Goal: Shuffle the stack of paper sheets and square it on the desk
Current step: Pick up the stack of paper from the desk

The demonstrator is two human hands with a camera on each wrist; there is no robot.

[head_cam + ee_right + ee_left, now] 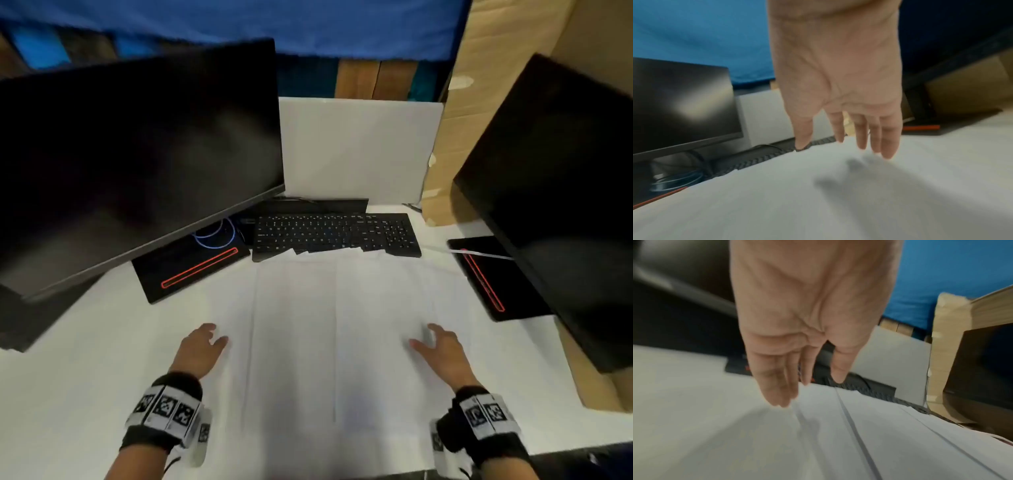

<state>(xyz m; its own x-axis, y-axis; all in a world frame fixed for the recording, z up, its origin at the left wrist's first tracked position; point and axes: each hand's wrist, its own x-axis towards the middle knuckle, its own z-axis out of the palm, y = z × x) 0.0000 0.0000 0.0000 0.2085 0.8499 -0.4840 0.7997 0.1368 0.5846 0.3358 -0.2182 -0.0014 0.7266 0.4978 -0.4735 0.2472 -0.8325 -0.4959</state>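
While both of your hands hang spread and hold nothing, the sheets [342, 325] lie fanned flat across the tabletop [85, 394], side by side and overlapping, their far edges riding up onto the keyboard [337, 234]. Your left hand [200, 349] hovers just beside the spread's left edge, fingers straight; your right hand [440, 349] is over its right part, fingers relaxed, and neither grip pinches paper. Gathering looks like the step in hand, and the risk is plain: sweep inward too fast and thin sheets will likely buckle or slide over each other instead of stacking, and the ones resting on the keys may catch or crease. A stray sheet could also slip toward the monitor base [191, 270]. White paper on a white top makes the edges faint, so the sheet count cannot be told, and the near edge is hard to trace. Both wrist views are blurred, so whether your fingertips touch paper is unclear.
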